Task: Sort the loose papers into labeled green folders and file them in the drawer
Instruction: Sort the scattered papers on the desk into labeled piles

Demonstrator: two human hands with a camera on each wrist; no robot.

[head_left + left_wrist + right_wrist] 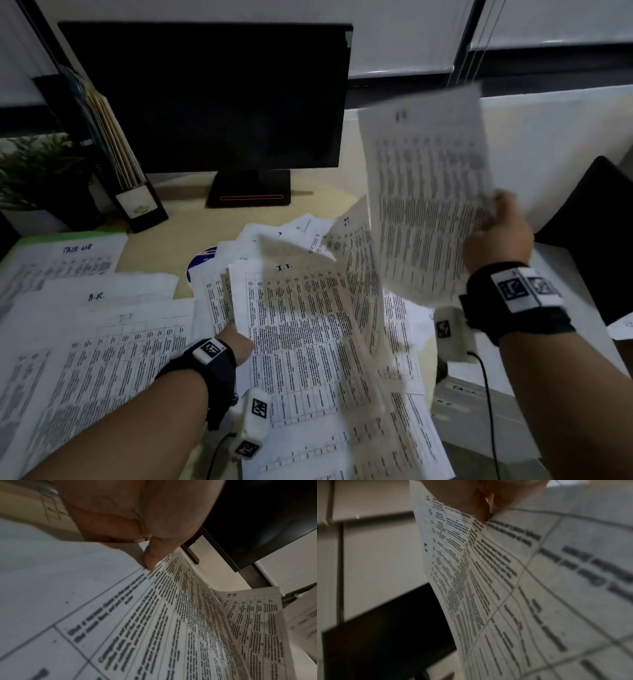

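Printed table sheets lie scattered over the desk (191, 219). My left hand (239, 344) pinches the left edge of a few sheets headed "I.T." (301, 342), thumb on top (149, 559); their far end curls upward (248, 615). My right hand (496, 233) holds another printed sheet (428, 205) raised over the desk's right side, pinched at its edge (481, 511); it is motion-blurred. A green folder (78, 234) lies at the far left under a "Task list" sheet (68, 260). A sheet marked "H.R." (99, 294) lies in front of it.
A dark monitor (212, 96) stands behind the papers, with a file holder (130, 178) and a plant (37, 168) to its left. A black chair (599, 240) sits at the right. Labelled tabs (462, 390) show dimly at the lower right.
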